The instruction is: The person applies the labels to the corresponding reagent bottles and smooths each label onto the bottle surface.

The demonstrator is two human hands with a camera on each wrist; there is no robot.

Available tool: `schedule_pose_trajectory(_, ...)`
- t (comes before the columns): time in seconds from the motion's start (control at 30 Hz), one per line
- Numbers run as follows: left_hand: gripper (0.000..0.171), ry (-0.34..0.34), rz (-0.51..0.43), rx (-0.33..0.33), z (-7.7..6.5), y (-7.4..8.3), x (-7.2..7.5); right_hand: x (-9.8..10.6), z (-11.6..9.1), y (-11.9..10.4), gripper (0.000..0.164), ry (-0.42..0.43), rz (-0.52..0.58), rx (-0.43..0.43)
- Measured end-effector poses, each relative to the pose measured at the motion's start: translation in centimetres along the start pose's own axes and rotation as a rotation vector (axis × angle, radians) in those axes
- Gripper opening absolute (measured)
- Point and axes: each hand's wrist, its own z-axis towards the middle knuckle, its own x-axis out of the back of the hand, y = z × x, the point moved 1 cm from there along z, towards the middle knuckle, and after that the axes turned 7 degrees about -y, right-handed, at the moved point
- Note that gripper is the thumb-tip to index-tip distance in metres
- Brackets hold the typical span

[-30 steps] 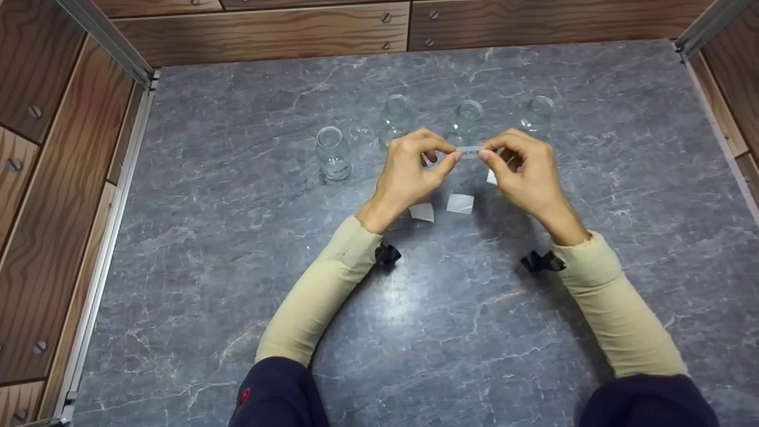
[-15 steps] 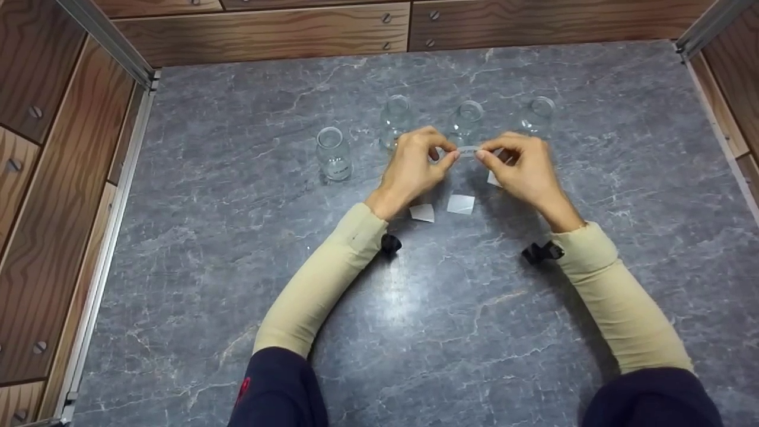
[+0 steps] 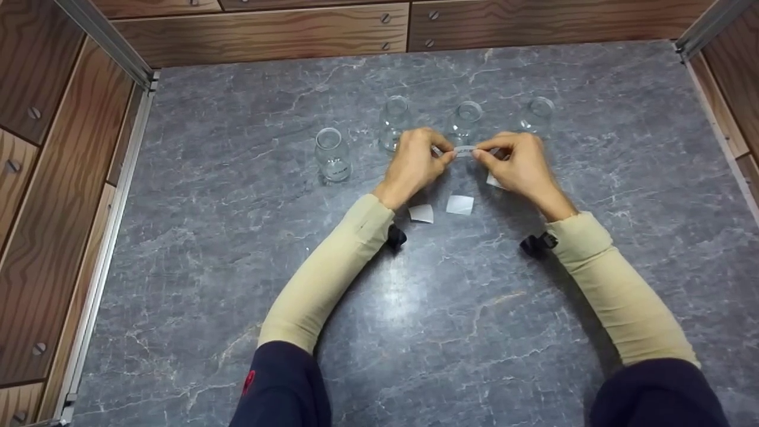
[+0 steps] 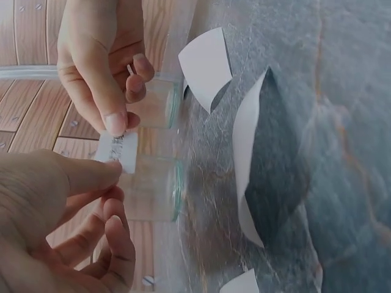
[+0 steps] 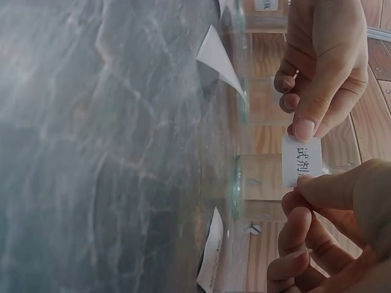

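A small white label point(image 3: 463, 150) with dark handwritten characters is stretched between my two hands, in front of a clear glass jar point(image 3: 466, 121). My left hand point(image 3: 413, 159) pinches its left end between thumb and forefinger. At the other end, the right hand point(image 3: 520, 163) pinches it the same way. In the right wrist view the writing on the label point(image 5: 301, 160) faces the camera, and the right thumb covers part of it. The left wrist view has the label point(image 4: 119, 149) nearly flat, with a glass jar point(image 4: 157, 189) behind it.
More glass jars stand to the left point(image 3: 394, 121) and right point(image 3: 536, 115). A jar with dark writing low on its side point(image 3: 333, 157) stands farther left and nearer. White paper pieces point(image 3: 421, 213), point(image 3: 460, 204) lie on the grey marbled table; another piece point(image 3: 494, 180) is partly behind the right hand.
Both hands have shifted slightly left with the label between them, and the forearms have come a little forward. The label bows upward more than a second ago. Jars and paper pieces stay put.
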Motion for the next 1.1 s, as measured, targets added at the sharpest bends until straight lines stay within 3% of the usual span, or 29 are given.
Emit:
schedule_pose_trajectory(0.3, 0.010, 0.030, 0.074, 0.042, 0.51, 0.21, -0.61, -0.16, 0.34, 0.27, 0.010, 0.009, -0.032, -0.034)
schedule_pose_trajectory(0.87, 0.010, 0.047, 0.029, 0.042, 0.78, -0.53, -0.42, -0.59, 0.72, 0.09, 0.006, 0.033, 0.011, -0.022)
schedule_pose_trajectory(1.0, 0.019, 0.024, 0.077, 0.057, 0.90, -0.61, -0.23, -0.52, 0.71, 0.09, 0.006, 0.024, 0.003, -0.037)
schedule_pose_trajectory(1.1, 0.038, -0.027, 0.098, 0.077, 0.93, -0.57, -0.04, -0.47, 0.67, 0.07, 0.007, 0.014, -0.001, -0.049)
